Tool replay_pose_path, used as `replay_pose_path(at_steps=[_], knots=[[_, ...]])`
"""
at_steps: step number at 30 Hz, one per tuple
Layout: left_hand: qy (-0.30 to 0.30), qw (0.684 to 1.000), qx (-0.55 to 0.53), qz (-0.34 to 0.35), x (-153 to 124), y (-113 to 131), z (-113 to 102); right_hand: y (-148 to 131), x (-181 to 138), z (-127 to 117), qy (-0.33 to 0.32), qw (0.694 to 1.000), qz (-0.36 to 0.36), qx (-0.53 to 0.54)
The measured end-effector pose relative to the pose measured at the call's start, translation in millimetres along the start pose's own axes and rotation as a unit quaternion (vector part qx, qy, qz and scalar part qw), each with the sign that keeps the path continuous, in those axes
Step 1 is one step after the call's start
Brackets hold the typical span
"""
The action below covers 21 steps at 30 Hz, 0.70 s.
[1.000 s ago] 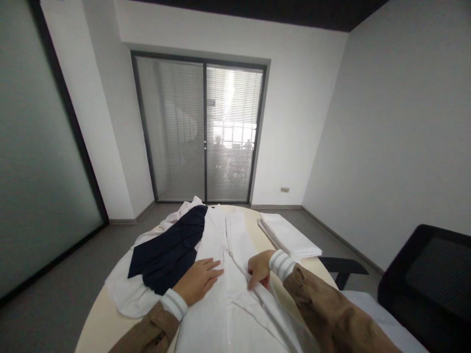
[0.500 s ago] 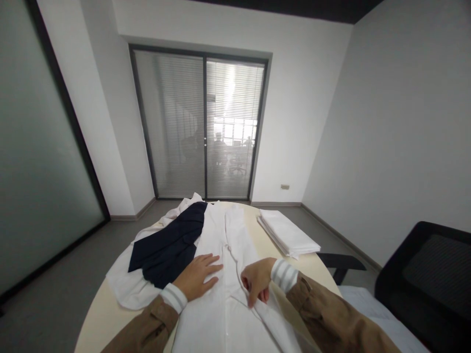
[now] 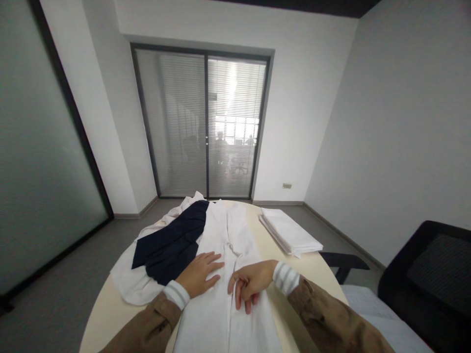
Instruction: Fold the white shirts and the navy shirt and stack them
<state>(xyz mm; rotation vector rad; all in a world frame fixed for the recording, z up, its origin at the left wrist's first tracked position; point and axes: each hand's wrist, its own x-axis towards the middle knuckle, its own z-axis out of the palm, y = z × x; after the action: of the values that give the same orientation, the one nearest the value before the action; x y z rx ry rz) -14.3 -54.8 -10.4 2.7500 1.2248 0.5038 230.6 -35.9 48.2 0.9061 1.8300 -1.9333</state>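
A white shirt [image 3: 224, 235] lies lengthways down the middle of a round beige table [image 3: 316, 267]. My left hand [image 3: 198, 274] rests flat on its left half, fingers stretched out. My right hand [image 3: 250, 285] lies on the shirt's right half beside the centre line, fingers pointing left and loosely spread, pressing a folded-over panel down. Both arms wear brown sleeves with white striped cuffs.
A dark navy garment [image 3: 169, 245] lies over another white garment [image 3: 128, 284] on the table's left. A folded white stack [image 3: 290, 235] sits at the right rear. A black chair [image 3: 430, 279] stands at the right. Glass doors with blinds [image 3: 206, 127] are ahead.
My right hand, which pinched the shirt's right edge, has carried it leftward over the middle and now lies spread on it. The left hand has stayed put.
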Motion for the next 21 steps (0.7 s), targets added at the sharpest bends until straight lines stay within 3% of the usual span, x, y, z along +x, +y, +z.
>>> replay_pose_path(at_steps=[4, 10, 12, 13, 15, 17, 19, 21], knots=[[0.005, 1.0, 0.003, 0.002, 0.2, 0.8, 0.4, 2.0, 0.2, 4.2, 0.043, 0.997, -0.011, -0.061], [0.0, 1.0, -0.003, 0.0, 0.5, 3.2, -0.8, 0.1, -0.1, 18.8, 0.007, 0.991, -0.07, -0.115], [-0.002, 1.0, -0.006, 0.001, 0.4, 4.4, -1.8, -1.9, -4.6, 14.5, 0.085, 0.977, -0.121, -0.153], [-0.001, 1.0, -0.01, 0.006, 0.5, 5.7, -3.2, -2.3, -7.2, 9.2, 0.156, 0.96, -0.147, -0.181], [-0.002, 0.999, -0.024, 0.024, 1.8, 10.9, -9.0, -1.4, -12.0, -6.2, 0.337, 0.894, -0.173, -0.242], [-0.011, 0.998, -0.044, 0.037, 4.9, 20.6, -18.3, 1.4, -13.8, -23.5, 0.489, 0.814, -0.143, -0.278], [-0.027, 0.997, -0.059, 0.027, 9.9, 34.6, -28.4, 4.8, -11.2, -37.8, 0.565, 0.769, -0.083, -0.286], [-0.043, 0.997, -0.064, -0.013, 15.9, 50.8, -34.7, 7.1, -4.1, -46.3, 0.582, 0.761, -0.032, -0.285]])
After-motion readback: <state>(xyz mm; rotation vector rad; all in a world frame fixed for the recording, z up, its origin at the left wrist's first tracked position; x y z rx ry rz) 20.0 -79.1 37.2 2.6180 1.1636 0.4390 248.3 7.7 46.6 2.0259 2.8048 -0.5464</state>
